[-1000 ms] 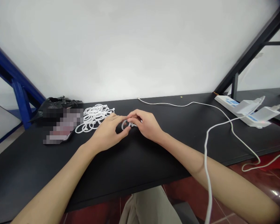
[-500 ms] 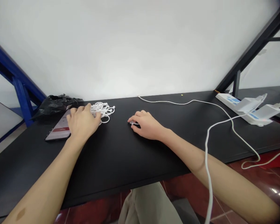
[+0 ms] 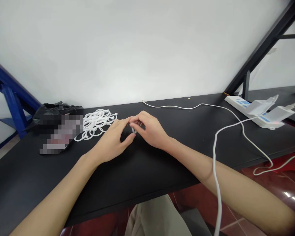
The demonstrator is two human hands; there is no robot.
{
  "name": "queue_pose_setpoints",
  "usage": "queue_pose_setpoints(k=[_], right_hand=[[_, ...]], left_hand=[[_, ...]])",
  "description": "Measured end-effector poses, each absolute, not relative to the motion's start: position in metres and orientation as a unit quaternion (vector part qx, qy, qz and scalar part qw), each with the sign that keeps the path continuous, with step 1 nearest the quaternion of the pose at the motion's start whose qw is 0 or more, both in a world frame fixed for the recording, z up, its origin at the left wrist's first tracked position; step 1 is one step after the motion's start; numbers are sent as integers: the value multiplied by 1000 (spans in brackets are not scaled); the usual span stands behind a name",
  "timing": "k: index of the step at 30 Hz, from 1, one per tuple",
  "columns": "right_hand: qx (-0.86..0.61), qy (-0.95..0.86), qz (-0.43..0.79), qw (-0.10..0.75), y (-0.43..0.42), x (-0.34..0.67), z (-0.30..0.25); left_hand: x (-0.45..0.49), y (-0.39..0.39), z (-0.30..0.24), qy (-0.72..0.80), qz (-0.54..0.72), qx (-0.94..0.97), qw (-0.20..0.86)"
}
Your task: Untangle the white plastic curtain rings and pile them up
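Observation:
My left hand (image 3: 114, 141) and my right hand (image 3: 151, 131) meet fingertip to fingertip over the black table (image 3: 147, 164). Both pinch a small white plastic ring (image 3: 133, 129) between thumb and fingers; most of it is hidden by the fingers. A heap of several more white rings (image 3: 94, 124) lies on the table just left of my left hand.
A blurred-out phone (image 3: 59, 135) and a black plastic bag (image 3: 55, 108) lie left of the heap. A white cable (image 3: 218, 131) runs across the table to white power strips and chargers (image 3: 260, 113) at the right. A blue frame (image 3: 12, 101) stands at far left.
Half a second ago my left hand was on the heap of rings; it has come back to the middle and now pinches a ring together with my right hand.

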State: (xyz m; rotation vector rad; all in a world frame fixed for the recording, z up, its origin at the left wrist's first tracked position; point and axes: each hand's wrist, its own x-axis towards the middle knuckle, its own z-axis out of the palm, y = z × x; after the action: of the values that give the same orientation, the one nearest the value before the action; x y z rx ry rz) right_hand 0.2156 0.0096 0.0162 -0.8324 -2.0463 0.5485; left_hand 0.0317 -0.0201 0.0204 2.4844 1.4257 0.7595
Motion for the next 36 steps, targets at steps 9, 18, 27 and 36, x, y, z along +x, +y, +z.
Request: queue_pose_setpoints(k=[9, 18, 27, 36], right_hand=[[-345, -801, 249, 421, 6, 214, 20], [-365, -809, 252, 387, 8, 213, 16], [-321, -826, 245, 394, 11, 216, 16], [-340, -822, 244, 386, 11, 217, 21]], left_hand=[[29, -17, 18, 509, 246, 818, 101], [24, -13, 16, 523, 248, 809, 104], [25, -17, 19, 504, 241, 824, 94], [25, -19, 20, 490, 257, 829, 81]])
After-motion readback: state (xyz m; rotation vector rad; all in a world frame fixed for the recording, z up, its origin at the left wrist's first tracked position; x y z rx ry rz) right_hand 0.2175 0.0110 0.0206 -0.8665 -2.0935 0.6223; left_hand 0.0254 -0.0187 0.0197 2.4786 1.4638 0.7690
